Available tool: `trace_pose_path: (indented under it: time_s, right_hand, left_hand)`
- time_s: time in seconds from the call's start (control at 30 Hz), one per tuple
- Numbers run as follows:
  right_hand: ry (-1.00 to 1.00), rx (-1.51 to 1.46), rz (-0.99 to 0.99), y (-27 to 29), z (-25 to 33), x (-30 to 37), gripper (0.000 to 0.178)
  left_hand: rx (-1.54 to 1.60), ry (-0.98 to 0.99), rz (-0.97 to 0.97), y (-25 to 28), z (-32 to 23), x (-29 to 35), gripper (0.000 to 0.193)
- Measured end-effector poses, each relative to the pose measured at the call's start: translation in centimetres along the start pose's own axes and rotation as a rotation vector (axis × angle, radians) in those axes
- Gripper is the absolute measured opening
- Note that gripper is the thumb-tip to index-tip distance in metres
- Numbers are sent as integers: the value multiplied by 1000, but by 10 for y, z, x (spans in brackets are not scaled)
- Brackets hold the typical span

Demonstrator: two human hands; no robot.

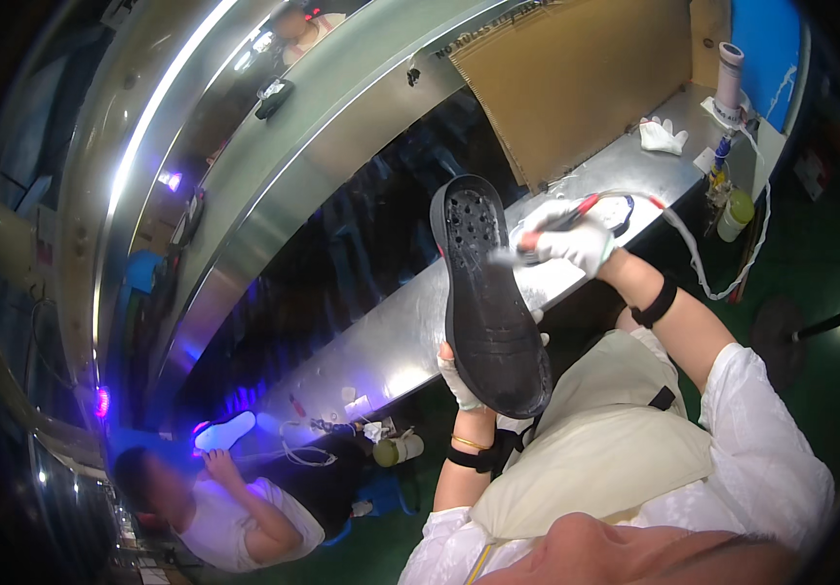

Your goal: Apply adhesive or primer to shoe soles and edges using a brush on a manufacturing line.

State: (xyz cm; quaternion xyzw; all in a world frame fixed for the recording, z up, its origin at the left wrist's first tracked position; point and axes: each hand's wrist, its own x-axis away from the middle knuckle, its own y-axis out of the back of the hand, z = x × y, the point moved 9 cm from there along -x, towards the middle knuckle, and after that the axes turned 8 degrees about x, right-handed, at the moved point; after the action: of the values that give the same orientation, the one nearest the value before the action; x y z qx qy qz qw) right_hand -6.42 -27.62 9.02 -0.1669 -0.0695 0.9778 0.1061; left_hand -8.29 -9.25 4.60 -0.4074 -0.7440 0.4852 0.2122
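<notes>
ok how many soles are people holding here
2: a black sole in the left hand, and a bluish-lit sole in the co-worker's hand at lower left. Others may be hidden.

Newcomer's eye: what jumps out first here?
The black shoe sole mid-picture, gripped at its lower half by the left hand, with a red-banded tool in the right hand at its right edge; blur hides whether they touch. Next, lower left, a co-worker holding up a sole-shaped piece that glows blue-white. Then the bright light strip slanting through the upper left.
</notes>
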Motion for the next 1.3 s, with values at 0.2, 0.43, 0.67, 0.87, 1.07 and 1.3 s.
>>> trace_pose_path:
  time_s: [0.2,0.43,0.67,0.87,1.07,1.3]
  right_hand:
    - [211,-655,59,-2,33,-33,19]
    - [243,-355,131,-41,43,-75,16]
    - [141,-8,272,-92,30,-27,14]
    - [55,-330,48,-38,17,-70,9]
    - [115,-195,153,-64,9,-37,10]
    - [223,-313,134,-49,3,-54,7]
  left_hand:
    - [-55,64,10,1,14,6,102]
    - [-80,160,35,18,25,11,98]
    - [-133,118,-190,60,18,15,97]
    - [-99,207,32,32,26,10,95]
    - [-50,206,-54,28,24,8,95]
    - [-32,251,-8,26,30,4,98]
